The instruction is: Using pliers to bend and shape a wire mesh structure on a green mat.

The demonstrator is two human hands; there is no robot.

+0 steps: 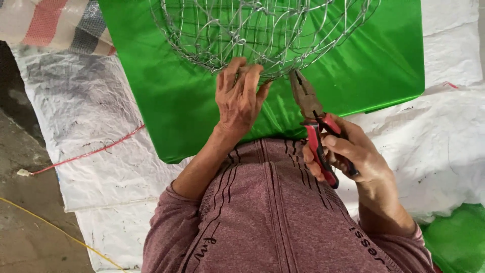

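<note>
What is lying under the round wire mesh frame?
A shiny green fabric sheet lies under the round wire mesh frame; white woven sacking extends beneath it, its covered part hidden.

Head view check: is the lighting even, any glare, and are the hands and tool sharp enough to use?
Head view: soft, even daylight with faint shadows; mild sheen on the green cloth, no blown-out glare. The left hand on the wire basket and the right hand holding the pliers are sharp. The basket is cut off at the top edge.
</note>
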